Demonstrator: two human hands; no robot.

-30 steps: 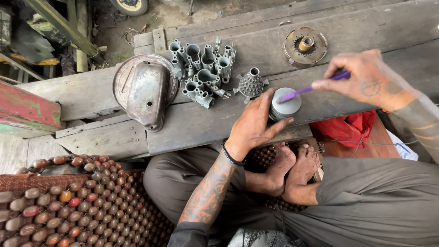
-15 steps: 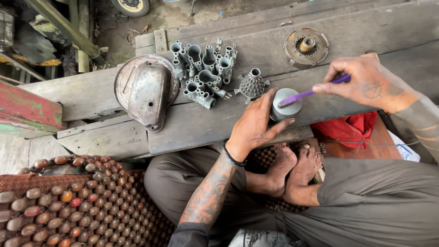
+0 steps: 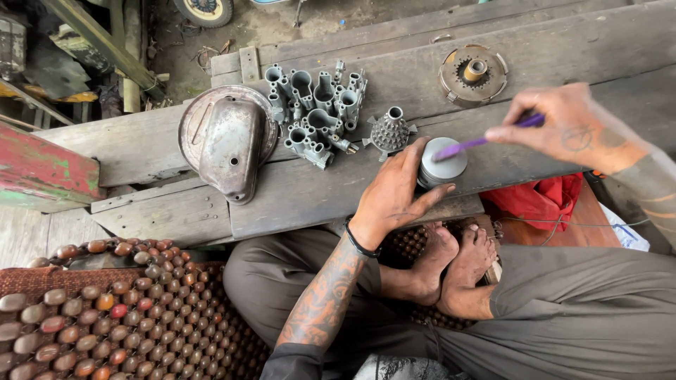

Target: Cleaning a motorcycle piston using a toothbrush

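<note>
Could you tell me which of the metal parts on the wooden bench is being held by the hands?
The grey piston: the left hand steadies it, unlike the others.

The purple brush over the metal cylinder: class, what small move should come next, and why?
Probably lower the brush tip onto the cylinder top. The right hand holds the brush tilted, its bristles just over the flat top, and the left hand grips the cylinder's side on the wooden bench.

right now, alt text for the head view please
A seated person's left hand steadies a grey metal cylinder on a wooden bench while the right hand holds a purple brush over its top. Metal engine parts lie beside it.
</note>
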